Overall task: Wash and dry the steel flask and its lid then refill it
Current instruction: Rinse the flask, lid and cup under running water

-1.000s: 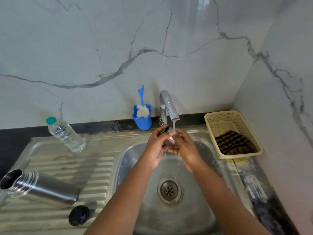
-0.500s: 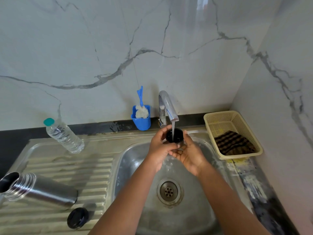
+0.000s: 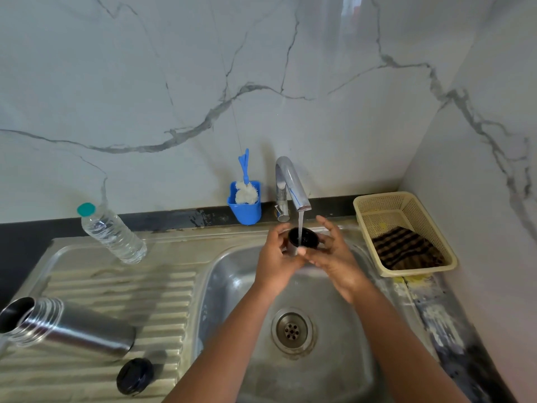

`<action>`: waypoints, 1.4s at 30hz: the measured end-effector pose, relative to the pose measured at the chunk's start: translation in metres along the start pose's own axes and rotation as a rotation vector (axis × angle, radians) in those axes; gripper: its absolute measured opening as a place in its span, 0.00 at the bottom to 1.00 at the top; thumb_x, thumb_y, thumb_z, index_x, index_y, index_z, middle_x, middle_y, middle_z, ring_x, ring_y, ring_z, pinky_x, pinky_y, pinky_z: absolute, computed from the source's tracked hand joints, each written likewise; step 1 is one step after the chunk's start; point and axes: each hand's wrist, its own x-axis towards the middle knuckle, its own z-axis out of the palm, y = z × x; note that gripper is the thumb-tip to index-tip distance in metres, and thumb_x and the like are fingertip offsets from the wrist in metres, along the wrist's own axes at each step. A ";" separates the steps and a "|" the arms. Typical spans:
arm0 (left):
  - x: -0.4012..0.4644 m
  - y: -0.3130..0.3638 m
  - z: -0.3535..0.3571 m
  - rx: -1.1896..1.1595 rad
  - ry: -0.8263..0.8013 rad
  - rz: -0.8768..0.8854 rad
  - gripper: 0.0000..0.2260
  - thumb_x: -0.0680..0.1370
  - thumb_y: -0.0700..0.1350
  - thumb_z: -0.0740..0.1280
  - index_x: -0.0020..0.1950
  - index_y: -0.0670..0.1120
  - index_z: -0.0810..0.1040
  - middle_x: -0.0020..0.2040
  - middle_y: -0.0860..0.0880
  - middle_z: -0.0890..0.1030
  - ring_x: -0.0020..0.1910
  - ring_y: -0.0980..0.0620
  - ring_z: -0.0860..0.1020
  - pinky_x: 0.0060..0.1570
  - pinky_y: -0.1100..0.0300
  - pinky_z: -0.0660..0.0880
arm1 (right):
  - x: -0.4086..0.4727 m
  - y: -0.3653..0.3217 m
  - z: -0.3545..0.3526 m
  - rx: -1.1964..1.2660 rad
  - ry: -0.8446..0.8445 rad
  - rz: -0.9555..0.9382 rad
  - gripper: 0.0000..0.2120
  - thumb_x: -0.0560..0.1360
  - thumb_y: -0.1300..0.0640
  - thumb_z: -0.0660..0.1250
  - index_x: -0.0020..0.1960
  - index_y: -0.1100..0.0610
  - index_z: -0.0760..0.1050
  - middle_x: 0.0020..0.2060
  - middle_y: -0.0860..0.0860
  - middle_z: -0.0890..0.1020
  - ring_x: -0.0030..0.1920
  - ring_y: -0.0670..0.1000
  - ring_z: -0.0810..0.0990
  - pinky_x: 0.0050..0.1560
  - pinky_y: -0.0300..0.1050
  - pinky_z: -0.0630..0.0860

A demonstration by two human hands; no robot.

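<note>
Under the running tap [image 3: 292,184], the left hand [image 3: 276,257] wraps its fingers around the lid cup [image 3: 302,238], mouth up in the stream, while the right hand [image 3: 337,257] cups it loosely, fingers spread. The steel flask [image 3: 72,327] lies on the drainboard [image 3: 130,286], near left, its long axis left-right and open mouth pointing left, so the left hand is nearer it.

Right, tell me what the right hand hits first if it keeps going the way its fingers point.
The right hand points up toward the tap; the spout, or the water stream, probably comes first, though depth is unclear.
</note>
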 end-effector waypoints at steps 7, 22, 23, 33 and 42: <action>0.002 -0.017 -0.001 0.085 0.033 0.016 0.42 0.68 0.29 0.75 0.75 0.50 0.59 0.69 0.51 0.71 0.68 0.57 0.71 0.65 0.62 0.73 | 0.013 -0.012 0.015 -0.300 0.063 -0.187 0.29 0.65 0.62 0.80 0.60 0.42 0.76 0.56 0.44 0.80 0.59 0.46 0.79 0.59 0.48 0.78; -0.009 -0.004 -0.004 -0.268 0.051 -0.273 0.19 0.76 0.29 0.65 0.61 0.48 0.76 0.56 0.49 0.82 0.56 0.51 0.80 0.49 0.63 0.77 | 0.017 -0.004 0.013 0.027 -0.070 0.241 0.16 0.77 0.57 0.69 0.64 0.57 0.74 0.52 0.57 0.83 0.48 0.55 0.83 0.48 0.48 0.81; -0.008 0.000 -0.002 -0.234 0.038 -0.228 0.20 0.76 0.29 0.64 0.63 0.48 0.76 0.57 0.49 0.81 0.57 0.52 0.80 0.51 0.63 0.77 | 0.016 0.000 0.015 0.122 -0.056 0.326 0.15 0.79 0.53 0.67 0.62 0.59 0.75 0.50 0.58 0.82 0.46 0.55 0.82 0.47 0.47 0.81; 0.010 0.002 0.009 0.576 -0.159 0.114 0.30 0.72 0.42 0.75 0.72 0.51 0.71 0.62 0.48 0.72 0.58 0.51 0.74 0.58 0.58 0.74 | 0.018 0.010 0.009 0.382 0.080 0.623 0.27 0.80 0.38 0.59 0.57 0.63 0.78 0.38 0.57 0.83 0.31 0.50 0.82 0.27 0.40 0.79; 0.000 -0.004 0.005 -0.064 0.001 -0.243 0.27 0.69 0.33 0.77 0.63 0.49 0.71 0.52 0.52 0.80 0.51 0.54 0.80 0.42 0.68 0.74 | 0.025 -0.013 0.028 -0.536 0.163 0.257 0.23 0.72 0.44 0.73 0.60 0.55 0.71 0.49 0.53 0.81 0.45 0.53 0.83 0.39 0.46 0.81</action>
